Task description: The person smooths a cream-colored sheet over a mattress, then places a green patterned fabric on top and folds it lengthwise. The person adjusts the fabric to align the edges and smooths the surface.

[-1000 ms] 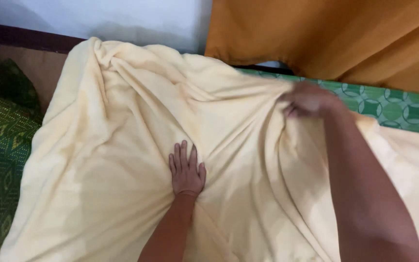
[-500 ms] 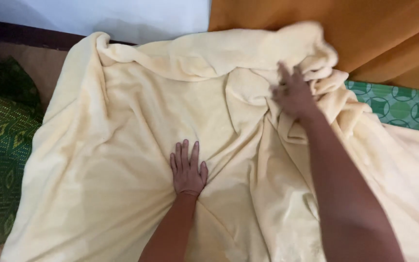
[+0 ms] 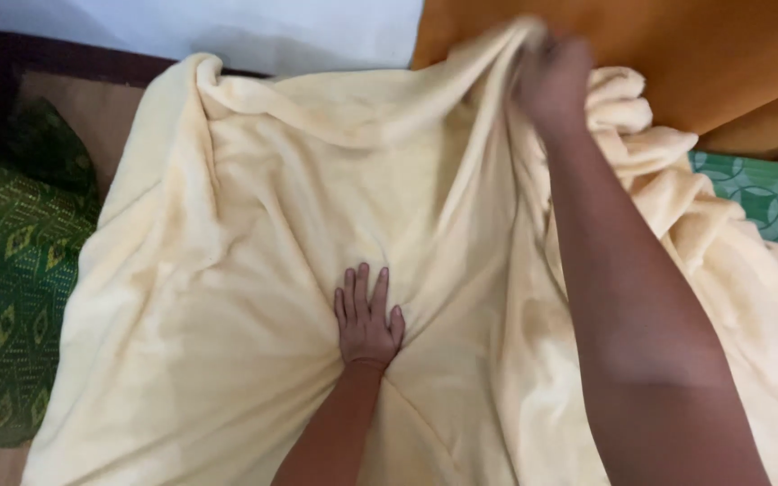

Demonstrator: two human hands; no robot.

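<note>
A pale yellow fleece blanket (image 3: 254, 270) lies spread over a bed. The left hand (image 3: 368, 315) presses flat on its middle; the blurred right hand (image 3: 553, 76) grips a far edge. Bunched folds could slip loose.

Head view, steeply down, close.

One cream blanket (image 3: 254, 270) lay under the left hand (image 3: 367, 319); two hands showed, the right hand (image 3: 553, 81) above it. One green patterned cloth (image 3: 2, 270) lay left.
</note>
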